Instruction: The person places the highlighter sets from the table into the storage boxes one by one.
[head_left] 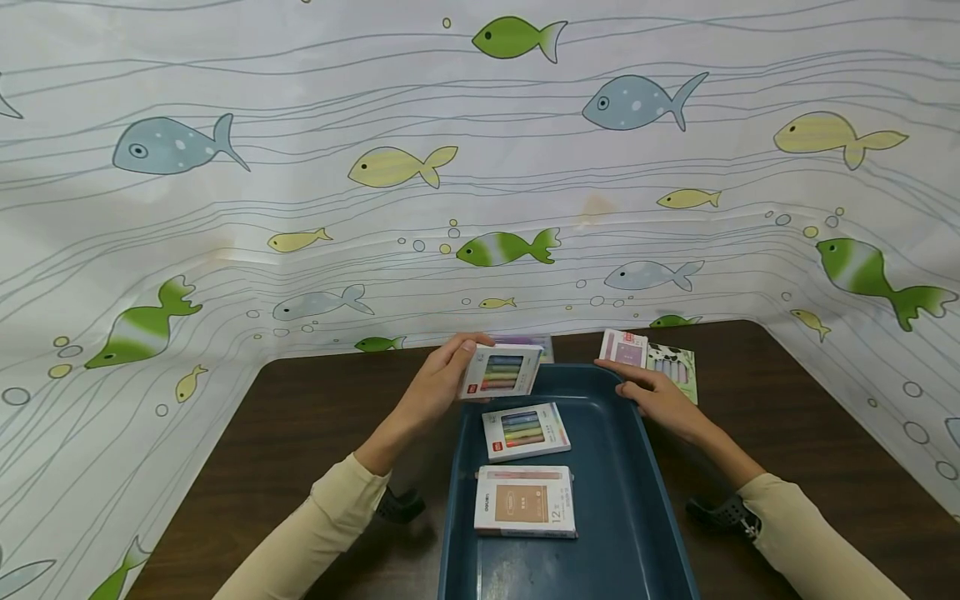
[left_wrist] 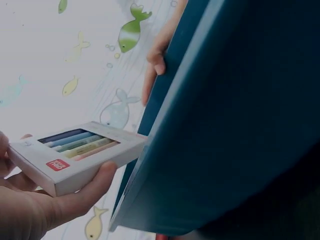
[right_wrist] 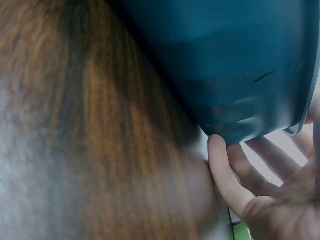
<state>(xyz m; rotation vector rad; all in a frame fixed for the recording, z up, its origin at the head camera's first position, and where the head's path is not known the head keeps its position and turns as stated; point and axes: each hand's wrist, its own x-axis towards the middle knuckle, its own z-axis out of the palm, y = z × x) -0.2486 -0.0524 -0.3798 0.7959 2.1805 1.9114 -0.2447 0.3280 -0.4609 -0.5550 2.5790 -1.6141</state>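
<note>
My left hand grips a white box of coloured pens above the far left corner of a blue tray. In the left wrist view, thumb and fingers hold the edges of this box, and its window shows the pens. My right hand holds the tray's far right corner, with the thumb at the rim. In the right wrist view, its fingers reach around the outside of that corner. Inside the tray lie a similar windowed box and a white box with a brown panel.
Behind the tray's right corner lie a white and pink box and a green box with a cow-like pattern. A purple package is partly hidden behind the held box. A fish-patterned sheet surrounds the dark wooden table.
</note>
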